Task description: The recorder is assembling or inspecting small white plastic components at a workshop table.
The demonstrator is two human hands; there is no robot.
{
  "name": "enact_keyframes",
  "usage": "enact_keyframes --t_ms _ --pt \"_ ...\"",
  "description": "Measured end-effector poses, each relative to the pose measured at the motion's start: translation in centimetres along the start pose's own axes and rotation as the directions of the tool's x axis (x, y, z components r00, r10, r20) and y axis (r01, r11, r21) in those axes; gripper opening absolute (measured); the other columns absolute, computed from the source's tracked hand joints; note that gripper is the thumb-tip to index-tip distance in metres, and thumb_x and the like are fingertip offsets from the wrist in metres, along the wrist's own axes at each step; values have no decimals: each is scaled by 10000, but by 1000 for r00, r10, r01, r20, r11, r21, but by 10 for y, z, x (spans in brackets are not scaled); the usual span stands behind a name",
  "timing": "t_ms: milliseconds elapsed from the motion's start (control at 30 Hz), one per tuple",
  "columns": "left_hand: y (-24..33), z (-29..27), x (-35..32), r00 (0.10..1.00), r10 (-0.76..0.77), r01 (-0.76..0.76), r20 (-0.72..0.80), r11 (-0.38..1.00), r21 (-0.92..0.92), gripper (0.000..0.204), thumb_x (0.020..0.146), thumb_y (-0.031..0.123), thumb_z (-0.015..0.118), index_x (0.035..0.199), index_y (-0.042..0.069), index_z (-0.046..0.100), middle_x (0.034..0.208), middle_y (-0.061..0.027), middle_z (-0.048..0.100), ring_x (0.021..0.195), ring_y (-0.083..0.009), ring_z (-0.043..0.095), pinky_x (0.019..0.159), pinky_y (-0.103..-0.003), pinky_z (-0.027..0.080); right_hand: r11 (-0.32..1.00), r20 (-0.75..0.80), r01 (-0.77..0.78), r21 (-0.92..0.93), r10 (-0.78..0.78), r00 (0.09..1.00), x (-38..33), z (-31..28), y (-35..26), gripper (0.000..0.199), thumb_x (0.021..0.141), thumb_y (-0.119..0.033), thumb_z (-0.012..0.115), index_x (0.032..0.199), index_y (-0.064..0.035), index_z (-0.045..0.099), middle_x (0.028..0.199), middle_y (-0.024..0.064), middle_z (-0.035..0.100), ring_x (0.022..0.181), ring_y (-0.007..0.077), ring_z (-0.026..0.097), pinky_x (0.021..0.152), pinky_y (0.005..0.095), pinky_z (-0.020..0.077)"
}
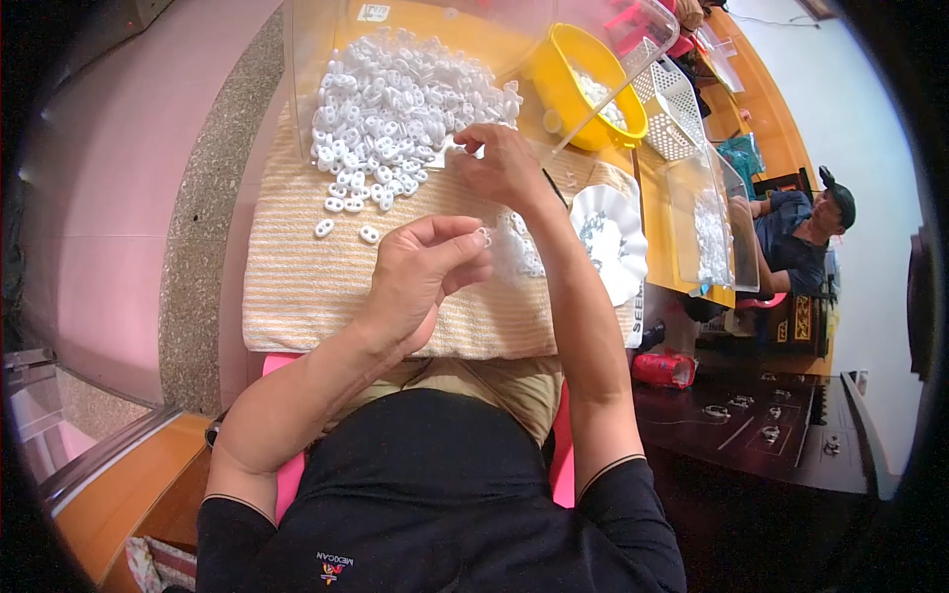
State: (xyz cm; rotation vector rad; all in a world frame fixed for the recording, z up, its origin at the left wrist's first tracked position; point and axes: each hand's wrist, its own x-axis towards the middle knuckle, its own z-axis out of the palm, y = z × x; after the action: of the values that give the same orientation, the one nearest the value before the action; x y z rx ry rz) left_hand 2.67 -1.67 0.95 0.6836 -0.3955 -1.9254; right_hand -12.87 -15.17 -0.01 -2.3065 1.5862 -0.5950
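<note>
Two loose parts (369, 234) are being seen on one striped towel (287, 296), near one white pile (395, 109) of pieces too crowded to be counted, with one yellow basin (559, 74), one white basket (675, 124) and one frilled dish (633, 247) being ranged to the right. One tiny piece (485, 235) is being pinched by the thumb and forefinger of the left hand (425, 272) above the towel, palm turned inward. The right hand (499, 170) is being stretched ahead, fingers curled at the pile's edge, but what is being gripped cannot be told.
</note>
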Motion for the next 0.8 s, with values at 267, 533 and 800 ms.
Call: enact_keyframes --t_ms 267,533,800 --pt "-2 0 1 1000 -3 3 1 1000 3 131 874 42 644 1000 6 635 880 -86 677 771 -154 669 717 -280 586 997 146 -76 7 74 987 -1 -12 1 233 768 -179 623 939 -36 688 883 191 681 846 357 656 768 428 513" --pt "1 1 2 1000 -20 20 -10 1000 -9 117 860 48 664 965 4 638 878 -62 661 766 -122 647 721 -264 570 999 69 -13 40 10 998 -22 -15 5 191 769 -116 672 923 -3 678 821 164 676 720 262 641 669 352 492" --pt "2 0 4 999 -32 31 -29 999 -30 99 857 28 654 953 8 646 880 -65 664 763 -130 649 722 -268 571 906 61 -177 385 166 984 -58 -30 4 235 844 -145 689 975 48 660 739 90 660 687 143 637 640 288 501"
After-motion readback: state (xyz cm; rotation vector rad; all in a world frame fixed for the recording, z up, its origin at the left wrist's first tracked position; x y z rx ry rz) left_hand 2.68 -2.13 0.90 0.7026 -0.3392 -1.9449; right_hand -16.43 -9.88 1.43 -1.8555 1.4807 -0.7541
